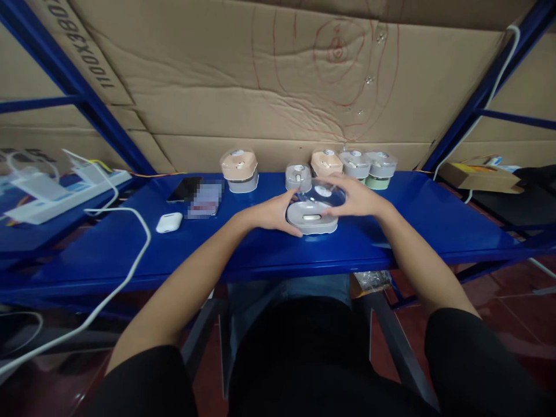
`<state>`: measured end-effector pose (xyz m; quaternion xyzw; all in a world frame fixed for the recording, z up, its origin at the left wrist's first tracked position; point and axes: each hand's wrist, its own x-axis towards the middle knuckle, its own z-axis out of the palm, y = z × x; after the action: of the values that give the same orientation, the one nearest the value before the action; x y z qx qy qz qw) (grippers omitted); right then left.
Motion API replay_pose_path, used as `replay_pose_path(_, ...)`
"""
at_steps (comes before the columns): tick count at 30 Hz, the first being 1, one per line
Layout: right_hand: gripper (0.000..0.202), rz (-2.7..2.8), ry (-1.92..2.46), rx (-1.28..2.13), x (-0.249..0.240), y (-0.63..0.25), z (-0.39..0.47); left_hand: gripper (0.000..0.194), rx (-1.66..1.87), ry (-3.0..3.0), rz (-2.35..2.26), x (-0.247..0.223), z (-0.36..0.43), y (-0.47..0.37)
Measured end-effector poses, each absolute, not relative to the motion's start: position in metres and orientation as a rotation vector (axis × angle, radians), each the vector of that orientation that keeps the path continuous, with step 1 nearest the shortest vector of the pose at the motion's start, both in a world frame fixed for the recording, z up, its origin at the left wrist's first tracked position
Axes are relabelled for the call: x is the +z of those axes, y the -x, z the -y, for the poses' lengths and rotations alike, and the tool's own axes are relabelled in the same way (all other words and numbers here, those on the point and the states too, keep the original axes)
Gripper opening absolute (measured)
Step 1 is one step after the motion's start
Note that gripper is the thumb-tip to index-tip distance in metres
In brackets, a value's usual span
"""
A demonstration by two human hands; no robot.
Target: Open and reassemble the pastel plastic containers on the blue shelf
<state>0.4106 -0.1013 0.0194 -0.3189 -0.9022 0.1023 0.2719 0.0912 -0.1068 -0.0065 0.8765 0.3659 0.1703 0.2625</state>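
Note:
A grey oval container (pixel 311 225) sits near the front edge of the blue shelf, and a clear domed lid (pixel 324 192) with a round label is over it, tilted up a little. My left hand (pixel 277 214) is wrapped round the container's left side, thumb low at its front. My right hand (pixel 357 197) grips the lid at its right, fingers on top and thumb at its front. Whether the lid touches the container at the back is hidden.
Behind stand a small grey container (pixel 298 177), stacked peach and grey containers (pixel 238 170) and several more at the back right. Phones (pixel 185 190) and a white earbud case (pixel 169 222) lie left. A white cable (pixel 141 255) hangs over the shelf's left part.

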Motion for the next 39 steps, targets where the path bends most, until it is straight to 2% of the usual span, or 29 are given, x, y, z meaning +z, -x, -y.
replay_pose_path(2,0.097,2.527,0.775,0.339,0.012,-0.395,0.106,0.148,0.451,-2.331,-1.031,-0.005,0.098,-0.078)
replay_pose_path(8,0.094,2.628,0.738,0.467,-0.006,-0.379,0.106,0.137,0.431,-2.346,-1.042,0.002,0.102,-0.075)
replay_pose_path(12,0.094,2.607,0.688,0.460,-0.008,-0.387,0.105,0.106,0.477,-2.472,-0.937,0.004,0.115,-0.093)
replay_pose_path(14,0.096,2.613,0.660,0.448,-0.007,-0.389,0.106,0.099,0.496,-2.523,-0.908,0.003,0.115,-0.096)
replay_pose_path(18,0.098,2.651,0.668,0.389,-0.009,-0.387,0.108,0.103,0.504,-2.564,-0.957,0.000,0.109,-0.091)
replay_pose_path(25,0.107,2.668,0.749,0.226,-0.021,-0.383,0.106,0.095,0.487,-2.582,-0.952,0.007,0.108,-0.086)
replay_pose_path(31,0.116,2.685,0.669,0.306,-0.022,-0.390,0.102,0.096,0.510,-2.544,-0.888,0.004,0.104,-0.084)
replay_pose_path(39,0.116,2.705,0.756,0.307,-0.021,-0.390,0.104,0.100,0.521,-2.570,-0.891,0.001,0.099,-0.080)
